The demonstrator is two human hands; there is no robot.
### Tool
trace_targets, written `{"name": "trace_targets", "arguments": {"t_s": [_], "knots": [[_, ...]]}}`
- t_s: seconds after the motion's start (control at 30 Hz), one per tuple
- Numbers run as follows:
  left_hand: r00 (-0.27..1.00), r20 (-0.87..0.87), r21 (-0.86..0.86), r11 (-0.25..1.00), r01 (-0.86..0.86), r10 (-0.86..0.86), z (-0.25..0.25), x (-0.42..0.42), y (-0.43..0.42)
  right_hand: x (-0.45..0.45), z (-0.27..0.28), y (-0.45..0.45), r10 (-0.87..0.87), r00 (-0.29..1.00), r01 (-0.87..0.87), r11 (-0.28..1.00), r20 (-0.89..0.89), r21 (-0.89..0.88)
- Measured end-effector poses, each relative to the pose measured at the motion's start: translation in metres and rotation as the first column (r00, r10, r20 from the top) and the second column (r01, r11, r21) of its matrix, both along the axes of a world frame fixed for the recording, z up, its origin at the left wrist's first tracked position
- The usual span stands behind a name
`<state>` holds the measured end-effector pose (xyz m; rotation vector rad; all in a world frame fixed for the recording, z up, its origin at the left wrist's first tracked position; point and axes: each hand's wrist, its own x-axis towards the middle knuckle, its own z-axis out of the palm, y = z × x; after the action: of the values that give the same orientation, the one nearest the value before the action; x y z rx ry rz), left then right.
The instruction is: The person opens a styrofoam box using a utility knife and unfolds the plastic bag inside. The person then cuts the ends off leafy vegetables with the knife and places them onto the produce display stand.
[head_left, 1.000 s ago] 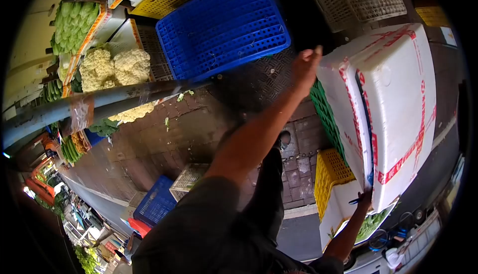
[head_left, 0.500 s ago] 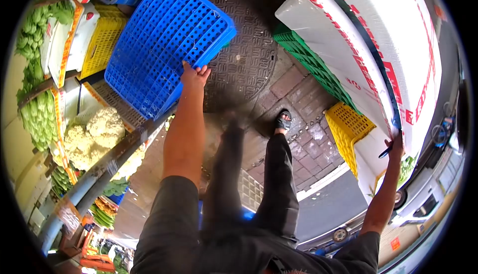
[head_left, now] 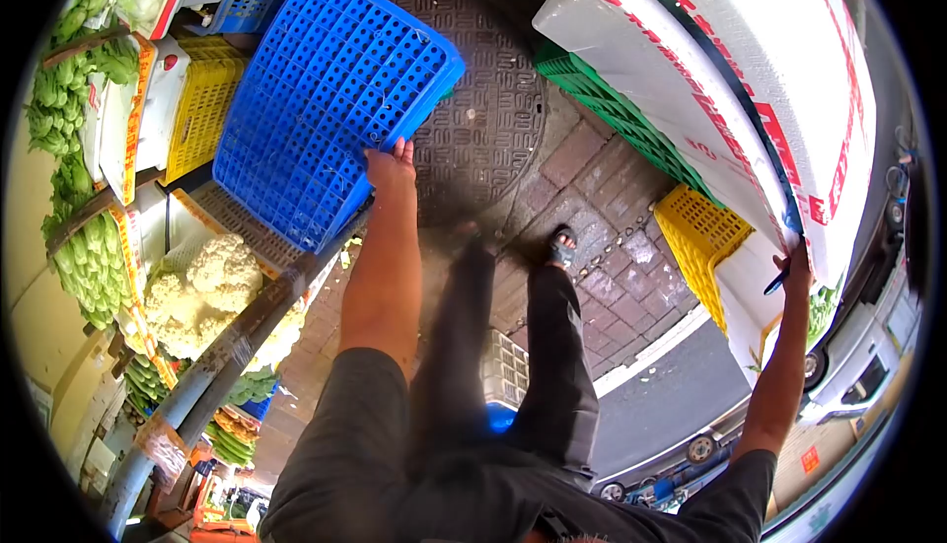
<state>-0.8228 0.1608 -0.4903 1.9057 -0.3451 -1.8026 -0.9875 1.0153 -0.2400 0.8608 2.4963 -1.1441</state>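
My left hand (head_left: 393, 166) grips the near right edge of a blue plastic crate (head_left: 321, 99), with the thumb on its perforated face and the fingers at the rim. The crate is tilted. At the right, my right hand (head_left: 795, 273) is closed on a slim dark blue object (head_left: 775, 284), perhaps a pen, and touches the near end of a white foam box (head_left: 691, 109) with red print. A dark gap runs along the box. Under the box stands a green crate (head_left: 631, 124).
Cauliflowers (head_left: 202, 291) and leafy greens (head_left: 94, 267) fill a stall at the left, behind a metal pole (head_left: 212, 361). A round manhole cover (head_left: 483, 99) lies in the pavement. A yellow crate (head_left: 702, 237) stands near the foam box. Vehicles (head_left: 858, 365) are at the lower right.
My left hand has come from the air beside the foam box to the blue crate's edge and grips it. The view has swung round. My right hand stays at the foam box.
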Motion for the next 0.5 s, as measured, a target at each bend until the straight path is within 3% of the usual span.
{"name": "trace_targets", "arguments": {"t_s": [0.17,0.33,0.5], "knots": [[0.991,-0.053,-0.002,0.992,0.124,-0.124,-0.011,0.028,0.024,0.004,-0.001,0.01,0.123,0.992,-0.123,0.992,-0.02,0.027],[0.95,-0.01,-0.005,0.95,0.312,-0.312,-0.001,0.066,0.068,-0.001,-0.001,-0.008,0.11,0.992,-0.116,0.988,0.062,0.102],[0.888,0.027,0.043,0.888,0.459,-0.46,0.012,0.124,0.114,-0.007,0.022,-0.082,-0.279,0.96,0.28,0.96,-0.021,0.032]]}}
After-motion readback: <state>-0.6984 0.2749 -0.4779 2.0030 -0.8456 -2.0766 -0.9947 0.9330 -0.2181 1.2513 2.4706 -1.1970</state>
